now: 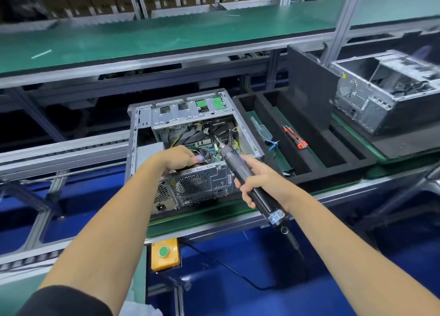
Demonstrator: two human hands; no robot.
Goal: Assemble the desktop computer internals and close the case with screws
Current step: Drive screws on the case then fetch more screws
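Sheet-steel computer case lying on its side on green-matted bench, open face up, rear panel with fan grille toward the wearer; side cover not fitted.

Left hand: reaching over the rear edge into the case, fingers curled down at the CPU fan. Whether anything is pinched there cannot be told; fingertips partly hidden.

Motherboard: seated low in the case, cables looping above it, drive cage spanning the far side.

Right hand: grip clamped around the body of electric screwdriver, cord trailing down behind.

Key relation: screwdriver long axis running from the wearer's lower right up and leftward, bit tip inside the case above the board, just right of the left hand's fingers. Right hand nearer the fastening point; board lies ahead and left of that grip. Judged: board-level screw driving in progress, closing of the case not yet begun.

Further right: black foam tray beside the case, red cutters within; second case well apart at far right.
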